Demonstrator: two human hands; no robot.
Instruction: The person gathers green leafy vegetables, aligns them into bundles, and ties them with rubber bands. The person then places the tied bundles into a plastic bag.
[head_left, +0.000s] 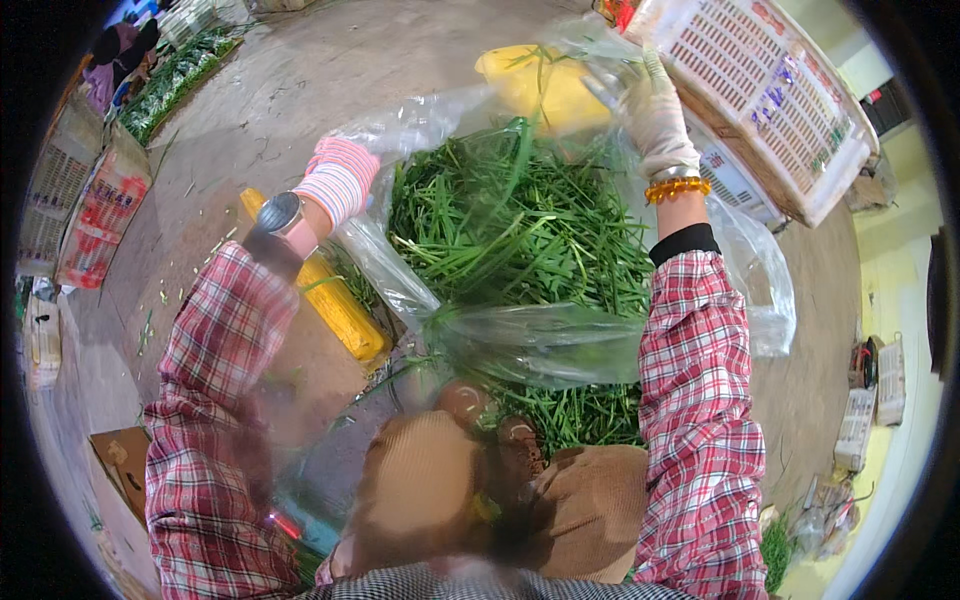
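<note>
A clear plastic bag (540, 337) lies wide-mouthed in front of me, around a heap of cut, grass-like green leaves (517, 232). My left hand (341, 176), in a striped glove, is closed on the bag's left rim; its fingertips are hidden. At the far right rim, my right hand (656, 116), in a pale glove, grips the clear film with its fingers partly covered by it. More green leaves (585, 416) show below the bag, close to my knees. Just past the bag is a yellow plastic object (551, 86), blurred behind the film.
White slatted crates (757, 97) stand stacked at the far right. A yellow plastic edge (345, 315) sits left of the bag. Red-marked crates (101, 210) and bundled greens (176, 90) are at left, near another person (112, 67). A cardboard box (120, 465) lies lower left.
</note>
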